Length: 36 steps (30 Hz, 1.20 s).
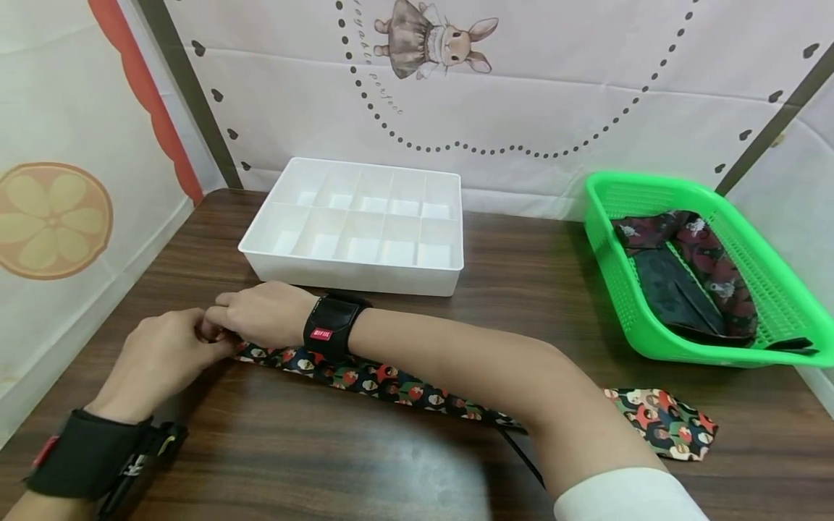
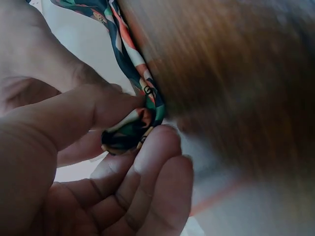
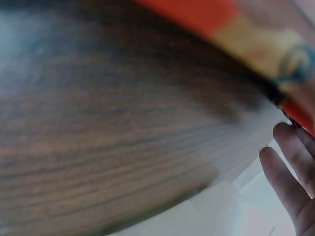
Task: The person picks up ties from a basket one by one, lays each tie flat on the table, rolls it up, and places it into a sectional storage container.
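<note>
A dark necktie (image 1: pixel 378 380) with a colourful pattern of small figures lies lengthwise across the table, partly beneath the right forearm. Its pointed end (image 1: pixel 684 427) shows at the right. At the opposite end, my left hand (image 1: pixel 159 354) pinches the fabric between thumb and fingers. There the left wrist view shows the necktie (image 2: pixel 125 132) bunched into a small roll. My right hand (image 1: pixel 267 315) grips the same end, close against the left, its fingertips partly hidden. In the right wrist view a blurred stretch of necktie crosses the upper right corner.
Behind the hands stands a white divided tray (image 1: pixel 352 271). A green basket (image 1: pixel 609 289) at the right holds a folded dark, maroon-patterned item (image 1: pixel 717 278). A thin black cord (image 1: pixel 521 456) lies by the right forearm. Printed cloth walls border the brown table (image 1: pixel 365 463).
</note>
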Each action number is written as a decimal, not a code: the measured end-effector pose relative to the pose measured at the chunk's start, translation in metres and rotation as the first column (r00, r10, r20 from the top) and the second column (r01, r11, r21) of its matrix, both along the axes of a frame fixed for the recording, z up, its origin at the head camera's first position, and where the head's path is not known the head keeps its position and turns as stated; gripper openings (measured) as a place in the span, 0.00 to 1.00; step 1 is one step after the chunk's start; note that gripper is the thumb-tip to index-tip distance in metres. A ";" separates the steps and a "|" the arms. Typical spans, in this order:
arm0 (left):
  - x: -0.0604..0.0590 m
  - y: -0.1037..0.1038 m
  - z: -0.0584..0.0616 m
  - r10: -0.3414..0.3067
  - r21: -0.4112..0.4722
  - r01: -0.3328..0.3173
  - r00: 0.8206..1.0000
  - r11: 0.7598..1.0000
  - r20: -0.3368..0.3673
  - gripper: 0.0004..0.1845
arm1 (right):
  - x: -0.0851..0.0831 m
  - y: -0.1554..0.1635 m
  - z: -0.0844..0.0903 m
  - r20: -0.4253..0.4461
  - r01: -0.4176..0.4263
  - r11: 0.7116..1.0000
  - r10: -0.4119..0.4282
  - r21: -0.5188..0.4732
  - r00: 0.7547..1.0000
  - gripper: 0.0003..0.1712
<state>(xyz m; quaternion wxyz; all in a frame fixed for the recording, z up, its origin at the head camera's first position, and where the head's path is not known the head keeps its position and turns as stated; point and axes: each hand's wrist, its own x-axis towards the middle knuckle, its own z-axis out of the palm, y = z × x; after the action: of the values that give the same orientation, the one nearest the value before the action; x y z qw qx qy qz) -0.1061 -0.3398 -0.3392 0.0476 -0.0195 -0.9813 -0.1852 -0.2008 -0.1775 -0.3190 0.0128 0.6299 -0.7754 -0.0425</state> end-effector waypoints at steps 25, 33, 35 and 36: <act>-0.012 0.001 0.003 0.013 0.016 -0.018 0.970 1.000 0.243 0.22 | -0.007 -0.005 -0.006 0.018 -0.047 0.994 0.045 0.104 0.999 0.15; -0.011 -0.003 0.000 -0.008 0.017 0.004 0.966 1.000 0.258 0.22 | 0.000 -0.003 -0.004 -0.054 -0.061 0.995 0.066 0.082 0.996 0.16; -0.013 0.000 -0.003 -0.021 0.007 0.020 0.975 1.000 0.222 0.20 | -0.002 -0.002 -0.001 -0.038 -0.064 0.993 0.068 0.097 0.997 0.16; -0.014 0.001 -0.004 -0.027 -0.002 0.028 0.979 1.000 0.200 0.19 | -0.003 -0.002 0.000 -0.023 -0.062 0.992 0.065 0.108 0.998 0.16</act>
<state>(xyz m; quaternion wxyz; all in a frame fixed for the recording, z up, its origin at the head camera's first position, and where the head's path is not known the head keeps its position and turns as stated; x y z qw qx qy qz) -0.1202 -0.3384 -0.3428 -0.0541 -0.0146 -0.9812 -0.1846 -0.2040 -0.1791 -0.3186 -0.0092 0.6533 -0.7514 -0.0920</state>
